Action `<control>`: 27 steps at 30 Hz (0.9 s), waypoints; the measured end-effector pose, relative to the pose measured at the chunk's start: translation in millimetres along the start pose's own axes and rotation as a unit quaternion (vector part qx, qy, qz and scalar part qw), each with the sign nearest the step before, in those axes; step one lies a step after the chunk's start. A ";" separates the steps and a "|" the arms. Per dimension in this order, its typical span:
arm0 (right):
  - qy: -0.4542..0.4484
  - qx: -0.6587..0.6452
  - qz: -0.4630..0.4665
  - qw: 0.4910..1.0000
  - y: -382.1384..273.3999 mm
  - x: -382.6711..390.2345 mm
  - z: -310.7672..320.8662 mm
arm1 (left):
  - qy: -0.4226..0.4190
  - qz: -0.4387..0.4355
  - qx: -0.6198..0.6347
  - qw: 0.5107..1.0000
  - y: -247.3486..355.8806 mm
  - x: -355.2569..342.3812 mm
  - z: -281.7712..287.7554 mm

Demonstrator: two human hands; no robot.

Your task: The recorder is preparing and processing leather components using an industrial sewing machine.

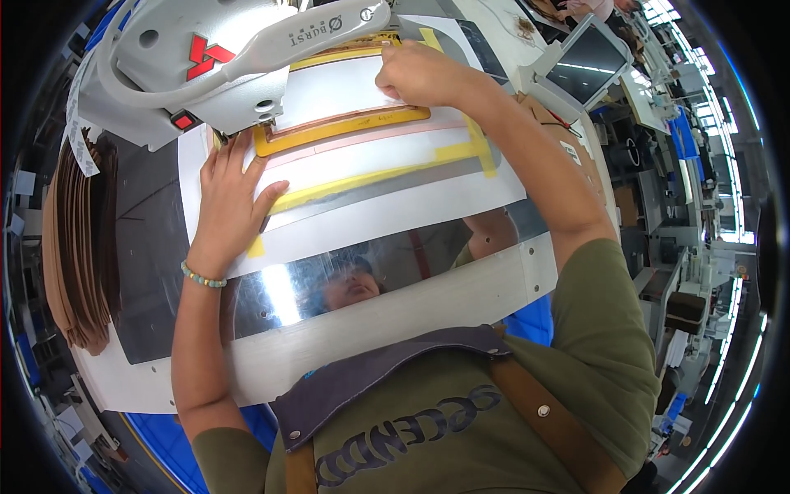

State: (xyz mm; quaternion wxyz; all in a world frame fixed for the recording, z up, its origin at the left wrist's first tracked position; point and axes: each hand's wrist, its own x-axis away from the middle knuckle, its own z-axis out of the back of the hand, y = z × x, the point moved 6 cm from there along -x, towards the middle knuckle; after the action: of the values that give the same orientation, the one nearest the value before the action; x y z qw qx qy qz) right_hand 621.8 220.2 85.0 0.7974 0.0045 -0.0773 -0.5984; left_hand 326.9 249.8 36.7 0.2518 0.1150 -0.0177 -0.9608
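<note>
My left hand [224,198] lies palm down with fingers stretched on a white sheet [395,207], its fingertips beside the left end of a yellow frame [346,132]. A beaded bracelet [203,276] is round that wrist. At the far right part of the frame my right hand [421,76] is closed, fingers curled down; what they hold, if anything, is hidden. Strips of yellow tape [362,179] run along the sheet below the frame and up its right side. A white sewing machine head [169,70] stands at the upper left, close to my left fingertips.
A grey lamp arm [304,37] reaches over the frame. Brown layered pieces [78,239] hang or stand at the left. A shiny metal plate [387,276] lies nearest me. At the far right are a tablet-like screen [586,62] and a brown cardboard piece [568,148].
</note>
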 end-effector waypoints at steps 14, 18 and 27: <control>-0.015 -0.544 -0.078 0.835 -85.7 -82.5 -18.2 | 0.057 -0.003 0.028 0.998 -1.7 -0.2 5.0; 0.076 -0.573 -0.027 0.816 -93.5 -75.1 -21.2 | 0.053 0.004 0.054 0.997 -7.6 7.1 4.1; 0.345 -0.424 -0.099 0.831 -18.3 44.6 -22.8 | 0.239 0.171 -0.148 0.944 -170.9 80.9 149.9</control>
State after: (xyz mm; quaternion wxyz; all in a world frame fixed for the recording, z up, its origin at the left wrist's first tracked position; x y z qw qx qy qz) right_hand 619.4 170.4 65.9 0.6325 -0.1199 0.4652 -0.6075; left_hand 142.0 355.8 149.7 0.4232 0.2983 0.1659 -0.8393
